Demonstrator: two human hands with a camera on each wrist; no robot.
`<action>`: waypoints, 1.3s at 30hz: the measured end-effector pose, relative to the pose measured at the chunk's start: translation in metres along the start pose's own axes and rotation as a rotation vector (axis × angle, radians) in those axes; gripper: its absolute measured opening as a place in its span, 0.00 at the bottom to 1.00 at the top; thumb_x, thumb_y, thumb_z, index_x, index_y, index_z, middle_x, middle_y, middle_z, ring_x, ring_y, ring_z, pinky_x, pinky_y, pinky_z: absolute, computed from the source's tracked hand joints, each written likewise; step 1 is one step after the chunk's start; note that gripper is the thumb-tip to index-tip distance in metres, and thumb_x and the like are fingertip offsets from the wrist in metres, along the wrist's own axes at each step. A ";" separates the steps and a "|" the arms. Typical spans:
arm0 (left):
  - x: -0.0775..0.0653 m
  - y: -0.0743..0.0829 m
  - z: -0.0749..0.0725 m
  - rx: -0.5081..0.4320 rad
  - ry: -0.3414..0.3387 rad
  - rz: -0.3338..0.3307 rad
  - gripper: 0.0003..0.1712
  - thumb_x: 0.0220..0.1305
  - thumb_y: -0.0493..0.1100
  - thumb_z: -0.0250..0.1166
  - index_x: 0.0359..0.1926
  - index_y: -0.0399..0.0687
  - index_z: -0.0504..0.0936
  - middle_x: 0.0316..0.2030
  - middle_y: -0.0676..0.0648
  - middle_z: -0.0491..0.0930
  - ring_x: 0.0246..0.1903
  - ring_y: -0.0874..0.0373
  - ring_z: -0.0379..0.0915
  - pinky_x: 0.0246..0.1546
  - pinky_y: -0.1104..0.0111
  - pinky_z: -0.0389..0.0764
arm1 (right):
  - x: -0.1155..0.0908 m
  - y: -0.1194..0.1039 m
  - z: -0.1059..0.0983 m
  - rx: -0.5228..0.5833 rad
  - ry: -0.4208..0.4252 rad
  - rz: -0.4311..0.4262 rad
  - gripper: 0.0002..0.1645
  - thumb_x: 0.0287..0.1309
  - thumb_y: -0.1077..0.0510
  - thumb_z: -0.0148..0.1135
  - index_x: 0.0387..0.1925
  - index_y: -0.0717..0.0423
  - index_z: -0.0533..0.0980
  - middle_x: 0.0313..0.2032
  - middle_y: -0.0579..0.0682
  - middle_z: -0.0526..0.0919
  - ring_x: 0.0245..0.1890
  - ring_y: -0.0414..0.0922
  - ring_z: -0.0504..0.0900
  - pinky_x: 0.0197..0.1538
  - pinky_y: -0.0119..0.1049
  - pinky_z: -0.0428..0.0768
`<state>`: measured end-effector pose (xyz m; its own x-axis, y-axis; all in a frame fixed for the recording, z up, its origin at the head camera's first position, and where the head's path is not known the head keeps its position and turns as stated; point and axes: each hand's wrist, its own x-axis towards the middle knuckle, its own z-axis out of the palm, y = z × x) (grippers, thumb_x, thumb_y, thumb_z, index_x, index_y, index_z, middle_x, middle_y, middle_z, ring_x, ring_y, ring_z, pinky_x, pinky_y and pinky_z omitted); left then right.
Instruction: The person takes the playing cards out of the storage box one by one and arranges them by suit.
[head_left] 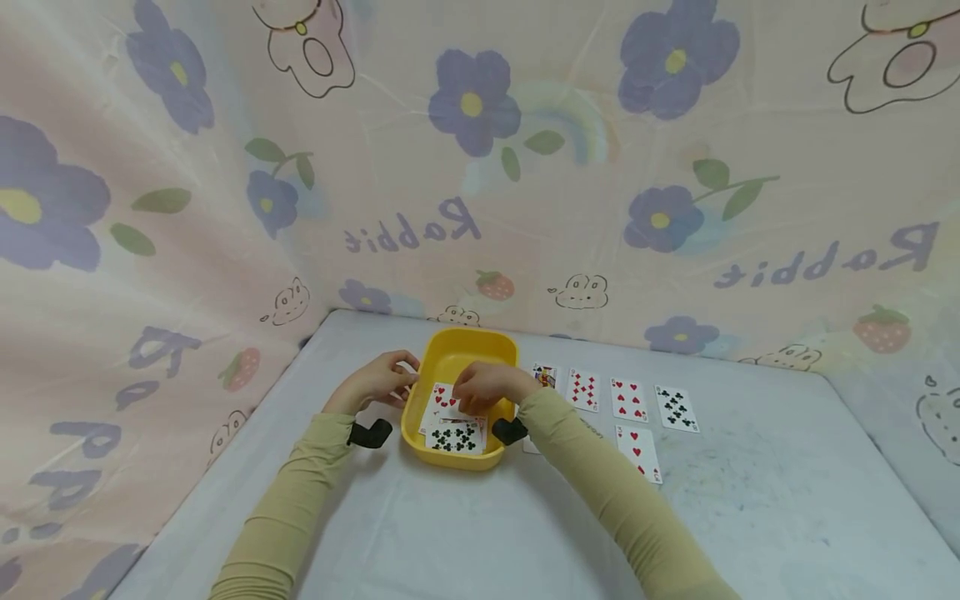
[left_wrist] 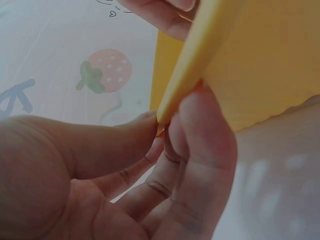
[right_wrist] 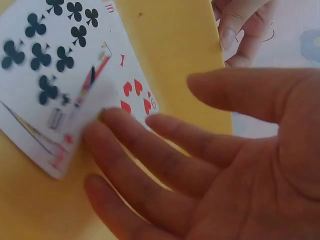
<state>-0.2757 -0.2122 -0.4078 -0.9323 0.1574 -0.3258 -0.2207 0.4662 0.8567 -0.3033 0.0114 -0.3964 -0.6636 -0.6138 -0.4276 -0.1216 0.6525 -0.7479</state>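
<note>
A yellow plastic tub point(head_left: 459, 348) stands on the table with several playing cards lying face up in it. My left hand point(head_left: 378, 379) pinches the tub's left rim between thumb and fingers, seen close in the left wrist view. Over the cards is my right hand point(head_left: 491, 385), its fingers point(right_wrist: 145, 145) loosely bent and its thumb apart from them. Its fingertips overlap the cards; whether they touch cannot be made out. A clubs card point(right_wrist: 40, 55) lies on top of the pile, and a hearts card point(right_wrist: 134, 92) shows from beneath. Part of the pile is blurred.
Right of the tub lie a face card point(head_left: 545, 372), a diamonds card point(head_left: 583, 389), a hearts card point(head_left: 628, 400), a clubs card point(head_left: 677, 408) and a three of hearts point(head_left: 636, 450). The right forearm partly covers some. Patterned cloth point(head_left: 525, 208) hangs behind the table point(head_left: 420, 533).
</note>
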 end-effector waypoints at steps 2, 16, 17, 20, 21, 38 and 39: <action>0.000 0.000 0.000 0.004 0.001 -0.001 0.15 0.71 0.37 0.54 0.56 0.40 0.68 0.34 0.41 0.76 0.27 0.55 0.73 0.29 0.63 0.84 | 0.000 0.000 0.002 0.007 -0.021 0.004 0.16 0.65 0.58 0.56 0.48 0.64 0.77 0.39 0.58 0.84 0.41 0.55 0.82 0.50 0.46 0.78; -0.001 -0.001 0.000 0.012 -0.003 0.010 0.14 0.72 0.37 0.54 0.55 0.39 0.68 0.34 0.42 0.77 0.27 0.55 0.73 0.29 0.63 0.84 | 0.001 0.000 0.007 0.005 -0.104 0.068 0.12 0.58 0.59 0.65 0.44 0.58 0.78 0.35 0.56 0.83 0.35 0.51 0.82 0.42 0.41 0.82; -0.001 -0.001 0.000 0.013 -0.004 0.012 0.14 0.72 0.37 0.54 0.55 0.39 0.69 0.34 0.42 0.77 0.27 0.55 0.73 0.29 0.63 0.84 | 0.001 0.000 0.007 -0.010 -0.106 0.069 0.12 0.58 0.59 0.65 0.44 0.57 0.79 0.34 0.55 0.83 0.34 0.50 0.81 0.42 0.40 0.81; -0.001 0.000 0.000 0.017 -0.004 0.013 0.14 0.72 0.37 0.54 0.55 0.39 0.69 0.33 0.42 0.77 0.27 0.55 0.74 0.29 0.63 0.84 | 0.003 0.000 0.007 -0.060 -0.118 0.066 0.11 0.55 0.59 0.68 0.41 0.54 0.80 0.33 0.52 0.82 0.32 0.47 0.78 0.39 0.38 0.80; -0.001 0.000 0.000 0.016 -0.001 0.012 0.14 0.71 0.37 0.54 0.55 0.39 0.69 0.33 0.42 0.77 0.27 0.55 0.74 0.29 0.63 0.84 | 0.003 0.000 0.007 -0.073 -0.123 0.061 0.10 0.54 0.59 0.69 0.40 0.53 0.80 0.32 0.52 0.82 0.32 0.46 0.77 0.38 0.37 0.80; 0.000 0.000 0.000 0.024 0.003 0.005 0.13 0.71 0.38 0.55 0.54 0.41 0.69 0.33 0.42 0.76 0.29 0.51 0.74 0.30 0.62 0.84 | -0.004 -0.003 -0.005 -0.075 0.142 0.038 0.05 0.53 0.67 0.67 0.33 0.62 0.79 0.28 0.51 0.79 0.25 0.44 0.79 0.32 0.33 0.82; 0.000 0.000 0.000 0.020 0.004 0.005 0.13 0.71 0.38 0.55 0.54 0.42 0.69 0.33 0.42 0.76 0.30 0.50 0.75 0.30 0.62 0.84 | -0.005 -0.003 -0.006 -0.072 0.154 0.041 0.05 0.54 0.67 0.67 0.33 0.61 0.78 0.28 0.51 0.79 0.25 0.45 0.80 0.33 0.35 0.83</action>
<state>-0.2755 -0.2118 -0.4075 -0.9344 0.1561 -0.3203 -0.2106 0.4831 0.8499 -0.3038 0.0154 -0.3890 -0.7736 -0.5143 -0.3701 -0.1411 0.7092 -0.6907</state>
